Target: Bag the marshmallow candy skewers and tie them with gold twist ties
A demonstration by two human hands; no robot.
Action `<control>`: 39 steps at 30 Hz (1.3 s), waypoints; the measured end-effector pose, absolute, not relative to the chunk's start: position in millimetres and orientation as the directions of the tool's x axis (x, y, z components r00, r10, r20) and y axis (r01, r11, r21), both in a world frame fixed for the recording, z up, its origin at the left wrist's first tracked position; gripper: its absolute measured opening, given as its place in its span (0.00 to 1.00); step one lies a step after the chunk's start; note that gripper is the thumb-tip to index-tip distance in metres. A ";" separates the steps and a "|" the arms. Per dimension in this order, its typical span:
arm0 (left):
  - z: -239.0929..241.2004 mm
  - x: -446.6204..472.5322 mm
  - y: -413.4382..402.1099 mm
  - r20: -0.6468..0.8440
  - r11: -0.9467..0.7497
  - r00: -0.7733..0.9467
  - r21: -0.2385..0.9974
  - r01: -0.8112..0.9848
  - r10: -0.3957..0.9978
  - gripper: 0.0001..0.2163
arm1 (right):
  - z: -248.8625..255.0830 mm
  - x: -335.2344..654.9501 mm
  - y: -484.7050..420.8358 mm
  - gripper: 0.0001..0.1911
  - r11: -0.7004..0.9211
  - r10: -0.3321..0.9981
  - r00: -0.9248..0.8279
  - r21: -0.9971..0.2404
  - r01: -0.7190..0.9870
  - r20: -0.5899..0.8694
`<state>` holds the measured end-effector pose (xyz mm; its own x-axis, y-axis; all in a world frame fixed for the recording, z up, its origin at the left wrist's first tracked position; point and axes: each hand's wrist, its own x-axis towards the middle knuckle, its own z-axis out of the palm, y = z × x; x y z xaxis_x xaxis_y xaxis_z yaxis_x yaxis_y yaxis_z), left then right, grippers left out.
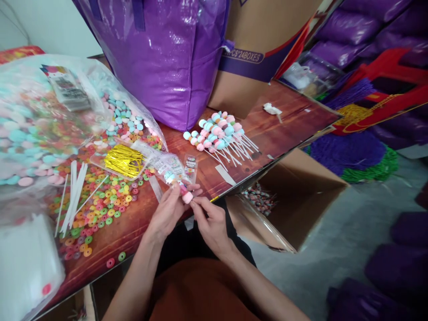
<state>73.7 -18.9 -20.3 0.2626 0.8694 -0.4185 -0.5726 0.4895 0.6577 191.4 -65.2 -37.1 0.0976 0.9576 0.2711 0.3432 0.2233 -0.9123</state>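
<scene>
holding a wrapped candy skewer (pixel 184 192) at the near edge of the tabletop (pixel 127 232), the left hand (pixel 168 208) is pinching it between thumb and fingers. the right hand (pixel 211 223) is touching its pink end, thumb and fingertips bunching close together; there is no telling whether they are gripping it. below the near edge, right of the hands, an open carton (pixel 301 200) is holding a heap of small, colorful pieces. a translucent plastic bag (pixel 26 267) is covering the near left corner. ring candies (pixel 110 196) are spreading inward from the near edge, with white sticks (pixel 77 191) lying across them. just beyond, gold ties (pixel 123 160) are filling a shallow clear tray, and clear wrappers (pixel 172 164) are lying beside it. toward the right corner, finished skewers (pixel 219 131) are resting in a pile, their sticks pointing at the near edge. farther back, a big purple bag (pixel 160 62) is standing toward the far edge, just beside a tall cardboard box (pixel 240 89).
</scene>
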 end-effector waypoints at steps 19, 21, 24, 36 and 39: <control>-24.2 74.7 -16.0 -0.372 0.335 0.074 0.709 -0.621 0.925 0.15 | -23.1 193.0 -61.1 0.12 0.000 0.999 0.039 -0.974 0.225 0.009; -23.2 70.4 -12.1 -0.372 0.308 0.035 0.707 -0.637 0.928 0.15 | -21.1 193.3 -60.9 0.12 -0.158 0.987 -0.004 -0.987 -0.008 -0.158; -23.1 67.0 -8.8 -0.362 0.286 0.017 0.705 -0.649 0.932 0.16 | -19.8 195.9 -58.6 0.13 -0.383 0.923 -0.111 -0.844 -0.375 -0.369; -22.3 64.2 -10.8 -0.402 0.380 0.109 0.693 -0.612 0.909 0.15 | -17.6 203.7 -52.0 0.15 -0.529 0.841 -0.270 -0.605 -0.595 -0.469; -23.4 64.6 -12.8 -0.414 0.369 0.075 0.699 -0.612 0.907 0.17 | -17.6 206.6 -50.8 0.15 -0.541 0.834 -0.281 -0.608 -0.581 -0.475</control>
<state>64.6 -12.8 -23.4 0.0748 0.9073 -0.4138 -0.6117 0.3694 0.6995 206.6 -50.8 -17.6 -0.2808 0.8341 -0.4748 -0.5809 -0.5415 -0.6078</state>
